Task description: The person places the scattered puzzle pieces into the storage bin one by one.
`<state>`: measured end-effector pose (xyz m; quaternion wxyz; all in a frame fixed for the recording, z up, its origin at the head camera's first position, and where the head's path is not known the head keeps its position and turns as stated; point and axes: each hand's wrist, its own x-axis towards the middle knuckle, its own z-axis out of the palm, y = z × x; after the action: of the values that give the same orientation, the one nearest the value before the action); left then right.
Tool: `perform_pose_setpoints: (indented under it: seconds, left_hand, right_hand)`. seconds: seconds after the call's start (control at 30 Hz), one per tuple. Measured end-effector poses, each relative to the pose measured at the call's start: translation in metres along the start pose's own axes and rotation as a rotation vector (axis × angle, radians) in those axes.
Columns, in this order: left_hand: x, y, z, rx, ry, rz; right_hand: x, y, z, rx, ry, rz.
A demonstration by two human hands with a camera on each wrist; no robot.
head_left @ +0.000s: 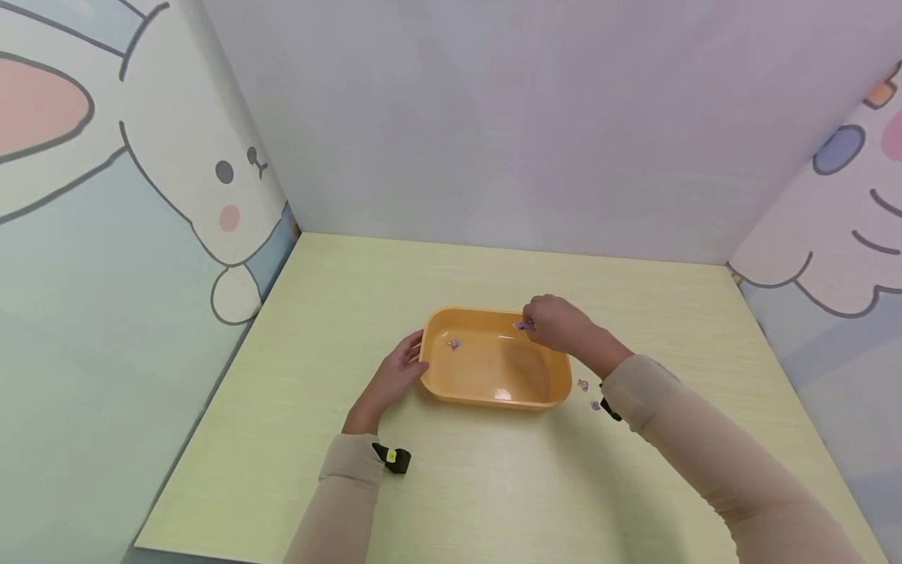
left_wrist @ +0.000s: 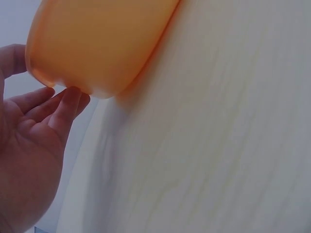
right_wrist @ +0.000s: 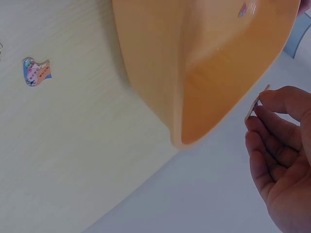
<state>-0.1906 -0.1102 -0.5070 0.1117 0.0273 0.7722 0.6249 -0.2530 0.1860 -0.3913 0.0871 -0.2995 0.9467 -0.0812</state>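
An orange basin (head_left: 493, 368) stands on the table, with one small colourful piece (head_left: 454, 344) inside near its left end. My left hand (head_left: 395, 376) holds the basin's left end, thumb at the rim and fingers against the outer wall; in the left wrist view the fingertips of that hand (left_wrist: 39, 131) touch the basin (left_wrist: 97, 43). Over the basin's back right rim, my right hand (head_left: 560, 323) pinches a small flat piece (head_left: 521, 325). The right wrist view shows this piece (right_wrist: 252, 106) edge-on between thumb and fingers of the right hand (right_wrist: 284, 150), beside the basin (right_wrist: 218, 73).
Two more small pieces (head_left: 582, 385) (head_left: 595, 405) lie on the pale yellow table (head_left: 479, 486) right of the basin, near the right wrist. Walls with cartoon animals (head_left: 211, 180) stand left and right, and a plain wall (head_left: 493, 125) rises behind.
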Motion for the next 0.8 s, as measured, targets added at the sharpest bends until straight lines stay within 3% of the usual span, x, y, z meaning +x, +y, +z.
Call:
perform_pose_setpoints:
  seconds: [0.17,0.57,0.8]
  left_hand:
    - [0.000,0.001,-0.001,-0.002,-0.014,0.004]
    - [0.000,0.000,0.000,0.006,-0.006,-0.007]
    - [-0.001,0.001,0.000,-0.015,-0.013,0.019]
  right_hand:
    - [0.008,-0.009,0.001,-0.006,-0.006,-0.029]
    - [0.032,-0.023,0.017,-0.059,-0.063,0.006]
    - [0.042,-0.029,0.030,-0.086,-0.099,0.038]
